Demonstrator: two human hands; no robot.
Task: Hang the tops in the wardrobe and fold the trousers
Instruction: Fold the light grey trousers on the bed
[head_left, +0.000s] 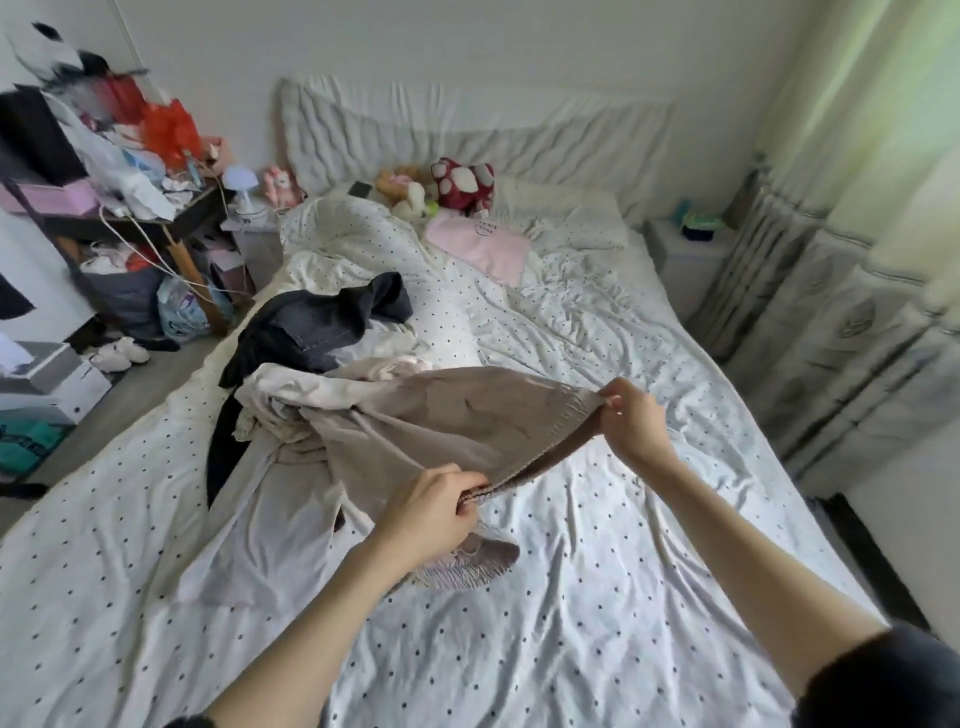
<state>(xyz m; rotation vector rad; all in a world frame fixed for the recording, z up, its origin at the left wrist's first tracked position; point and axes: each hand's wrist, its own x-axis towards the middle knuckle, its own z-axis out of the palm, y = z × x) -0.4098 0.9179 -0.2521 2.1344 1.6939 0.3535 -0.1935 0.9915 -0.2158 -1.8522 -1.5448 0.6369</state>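
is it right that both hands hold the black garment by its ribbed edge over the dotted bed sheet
Not quite: the garment is taupe-brown, not black. The head view shows the left hand and right hand gripping its ribbed edge over the dotted bed sheet. The dark clothes lie behind, untouched.

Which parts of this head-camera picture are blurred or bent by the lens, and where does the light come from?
Head view: the cluttered desk at far left is smeared by blur; the bed edges and curtain bow from wide-angle distortion; daylight glows greenish through that curtain on the right; both hands, left and right, and the taupe garment they grip look fairly sharp.
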